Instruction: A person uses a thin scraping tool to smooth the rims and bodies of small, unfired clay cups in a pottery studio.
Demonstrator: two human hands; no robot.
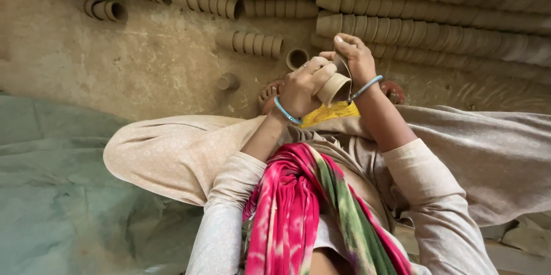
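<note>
Tan-brown clay cup (333, 88), blue bangles (285, 111) at both wrists. Pink, green and white tie-dye scarf (298, 206). Beige, faintly dotted trousers (172, 151), yellow cloth (328, 112), grey-green sheet (57, 194), rows of dusty brown cups (436, 5).

Cream long sleeves (229, 206), beige patterned trousers (172, 154), pink-green tie-dye scarf (298, 206), yellow cloth (330, 113), blue bangle (285, 111) on each wrist.

no packages, labels, signs or screens anywhere in frame. upper part holds only bare unmarked surfaces, lower part only cloth.
</note>
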